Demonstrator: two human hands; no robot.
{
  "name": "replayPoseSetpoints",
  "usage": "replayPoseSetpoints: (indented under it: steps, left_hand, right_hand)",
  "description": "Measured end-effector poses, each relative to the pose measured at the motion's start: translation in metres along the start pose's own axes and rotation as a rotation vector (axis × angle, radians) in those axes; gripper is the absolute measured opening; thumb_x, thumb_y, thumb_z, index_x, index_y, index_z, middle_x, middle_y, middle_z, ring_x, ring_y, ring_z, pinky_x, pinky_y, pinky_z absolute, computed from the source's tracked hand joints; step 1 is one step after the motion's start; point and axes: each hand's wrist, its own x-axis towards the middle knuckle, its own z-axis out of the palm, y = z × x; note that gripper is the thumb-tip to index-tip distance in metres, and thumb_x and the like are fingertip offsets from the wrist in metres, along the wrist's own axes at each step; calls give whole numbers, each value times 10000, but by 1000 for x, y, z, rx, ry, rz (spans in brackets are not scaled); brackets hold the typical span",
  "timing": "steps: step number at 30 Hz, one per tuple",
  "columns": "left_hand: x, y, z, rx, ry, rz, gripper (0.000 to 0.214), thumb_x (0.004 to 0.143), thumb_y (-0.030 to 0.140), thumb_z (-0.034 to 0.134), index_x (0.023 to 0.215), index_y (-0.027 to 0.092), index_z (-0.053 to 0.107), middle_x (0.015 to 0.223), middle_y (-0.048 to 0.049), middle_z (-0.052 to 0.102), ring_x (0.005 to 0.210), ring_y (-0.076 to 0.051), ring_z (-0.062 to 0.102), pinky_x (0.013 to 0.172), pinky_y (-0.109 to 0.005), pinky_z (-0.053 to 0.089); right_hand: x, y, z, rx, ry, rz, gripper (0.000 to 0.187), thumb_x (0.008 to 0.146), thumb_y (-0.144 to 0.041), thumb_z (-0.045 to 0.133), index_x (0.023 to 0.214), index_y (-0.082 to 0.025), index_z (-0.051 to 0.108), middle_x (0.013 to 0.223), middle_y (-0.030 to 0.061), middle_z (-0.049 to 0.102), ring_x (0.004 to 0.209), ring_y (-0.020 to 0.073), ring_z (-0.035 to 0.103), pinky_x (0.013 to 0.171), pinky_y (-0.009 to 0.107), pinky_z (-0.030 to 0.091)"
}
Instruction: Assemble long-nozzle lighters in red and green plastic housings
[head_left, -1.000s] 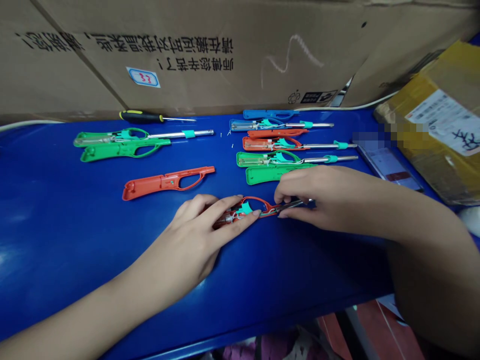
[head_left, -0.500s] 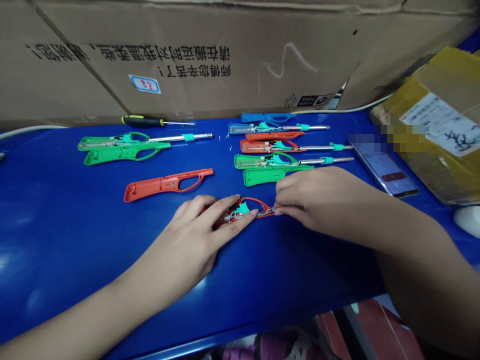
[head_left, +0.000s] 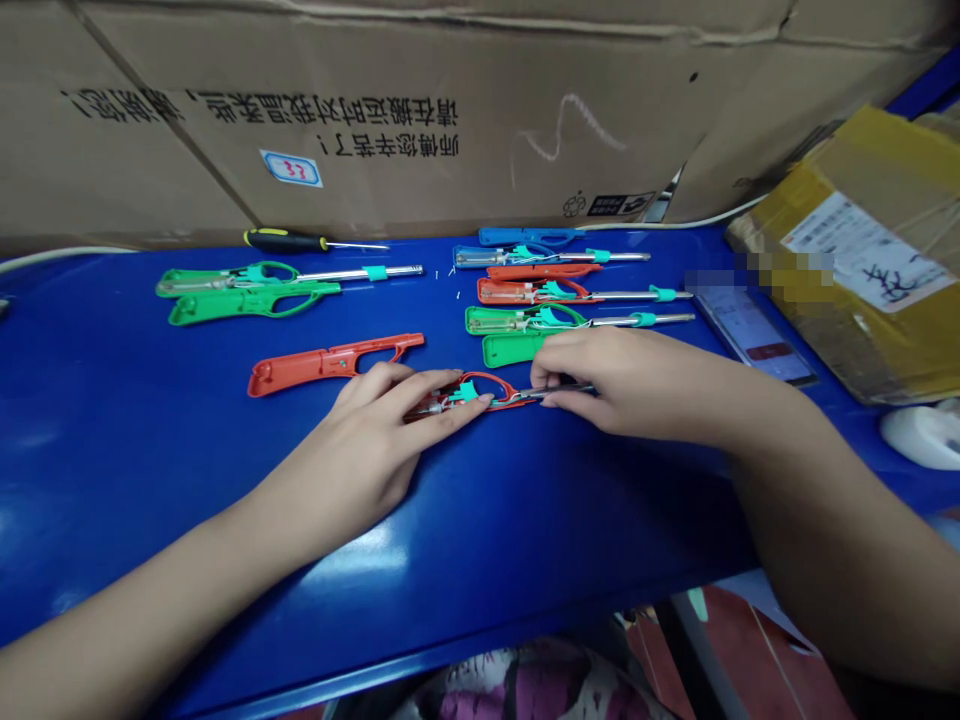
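Note:
An opened red long-nosed lighter (head_left: pixel 516 397) lies on the blue table, its teal trigger (head_left: pixel 466 393) and wires exposed. My left hand (head_left: pixel 386 415) presses its handle, thumb and fingers to either side of the inner parts. At the nozzle end, my right hand (head_left: pixel 607 375) is closed on the metal tube (head_left: pixel 574 389), whose tip is partly hidden by the fingers. A loose red shell half (head_left: pixel 307 371) rests beyond my left hand. Past my right hand lie opened green (head_left: pixel 487 320), red (head_left: pixel 502 290) and blue (head_left: pixel 472 257) lighters with their shell halves beside them.
Another opened green lighter (head_left: pixel 247 302) lies at the left, below a screwdriver (head_left: pixel 289 241). Several tiny screws (head_left: pixel 451 271) are scattered near the back. A phone (head_left: pixel 750 330), a taped parcel (head_left: pixel 847 350) and a white mouse (head_left: pixel 926 436) stand right. A large cardboard box (head_left: pixel 375 200) borders the back.
Both hands and the red lighter have shifted slightly away from me and to the left. The metal tube now shows between my right fingers, in line with the handle.

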Motion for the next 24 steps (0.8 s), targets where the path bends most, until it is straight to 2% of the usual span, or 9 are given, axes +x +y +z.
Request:
replayPoseSetpoints:
  steps: [4, 9, 13, 16, 20, 24]
  left_hand:
    - [0, -5, 1, -11, -2, 14, 636, 938, 33, 426, 1499, 325, 494, 1487, -82, 535, 1186, -307, 472, 995, -536, 475]
    - [-1, -5, 3, 33, 12, 7, 658, 934, 30, 438, 1512, 343, 471, 1491, -82, 532, 1184, -313, 481, 983, -540, 483]
    - [-1, -4, 5, 62, 21, 14, 634, 946, 45, 444, 1508, 337, 478, 1484, -87, 542, 1185, -321, 479, 972, -547, 492]
    - [-1, -4, 6, 58, 25, 8, 632, 942, 52, 450, 1507, 334, 481, 1481, -77, 547, 1199, -315, 477, 997, -536, 481]
    - [0, -5, 7, 44, 49, 18, 627, 938, 49, 444, 1496, 331, 497, 1473, -69, 560, 1161, -301, 493, 987, -527, 485]
    - [-1, -6, 7, 43, 56, 28, 634, 926, 41, 450, 1493, 319, 502, 1479, -66, 560, 1161, -306, 493, 978, -529, 488]
  right_hand:
    - [5, 0, -1, 10, 10, -57, 148, 972, -204, 509, 991, -186, 655, 988, 79, 685, 949, 234, 605, 818, 352, 442]
    - [4, 3, 2, 43, 4, -81, 84, 955, -209, 577, 1010, -178, 631, 971, 66, 674, 858, 200, 604, 753, 318, 449]
    - [-3, 10, 8, 70, 101, -177, 131, 990, -241, 569, 1068, -183, 657, 1009, 66, 696, 916, 191, 627, 821, 324, 477]
    - [-6, 13, 15, -1, 192, -241, 196, 1020, -263, 529, 1066, -180, 700, 1010, 83, 717, 949, 204, 643, 878, 355, 486]
    - [-6, 16, 24, -115, 298, -267, 251, 1023, -260, 517, 1048, -163, 747, 965, 106, 727, 890, 215, 644, 810, 360, 503]
    - [-3, 17, 27, -127, 347, -293, 265, 1021, -238, 511, 1043, -165, 765, 926, 106, 724, 833, 204, 617, 747, 346, 497]
